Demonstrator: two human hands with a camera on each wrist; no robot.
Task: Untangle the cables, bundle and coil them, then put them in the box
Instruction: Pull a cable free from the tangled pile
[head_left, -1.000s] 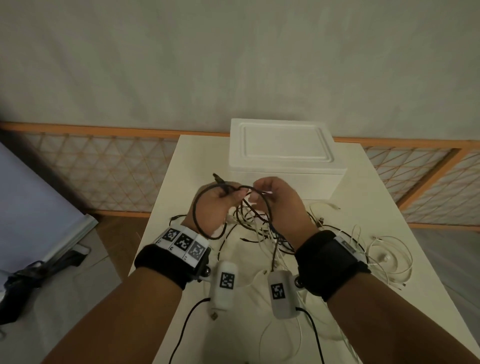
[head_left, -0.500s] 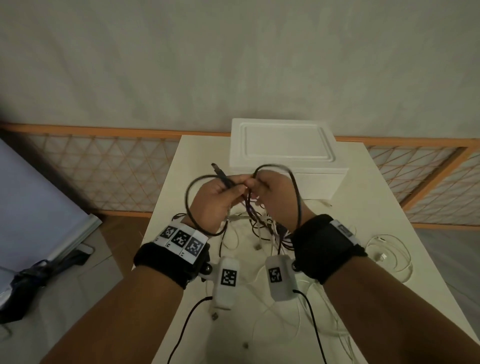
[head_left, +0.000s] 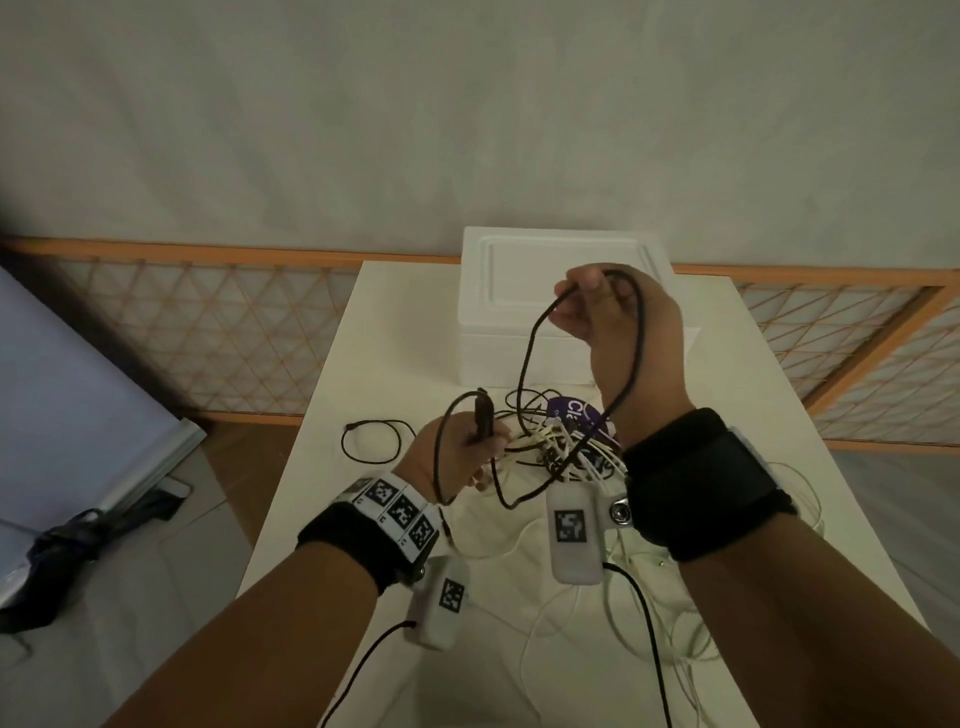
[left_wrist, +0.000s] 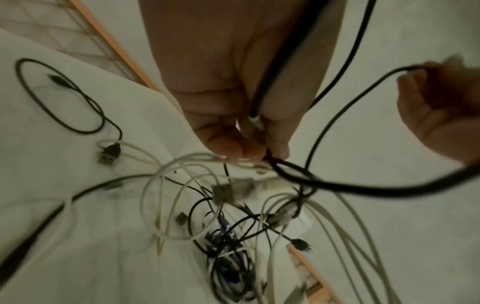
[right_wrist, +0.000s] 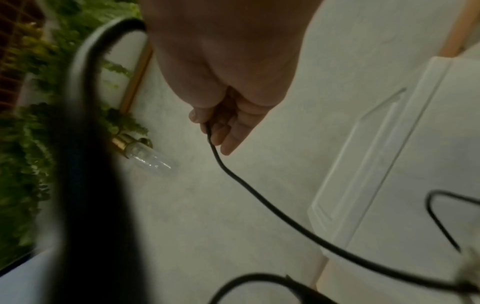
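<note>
Left hand (head_left: 457, 457) low over the worktop (head_left: 332, 441), fingers curled round the black cable (head_left: 530, 364), its dark plug end sticking up just above the knuckles; in the left wrist view that same cable runs down the palm and out between thumb and fingertips (left_wrist: 228, 148). Off to the left on the worktop lies a separate black cable (head_left: 370, 440) in a loose loop, apart from everything else, its USB plug visible in the left wrist view (left_wrist: 109, 153). Moving across, the tangle of white and black cables (head_left: 566, 452) sits in a heap between the two wrists, a purple label showing underneath it. The held black cable drops from the left hand, dips near the heap, then climbs in a long loop. Up at the top of that loop is the right hand (head_left: 618, 322), raised well above the worktop and in front of the white foam box (head_left: 519, 270), pinching the cable between thumb and fingers. The box stands at the far edge, lid on.
</note>
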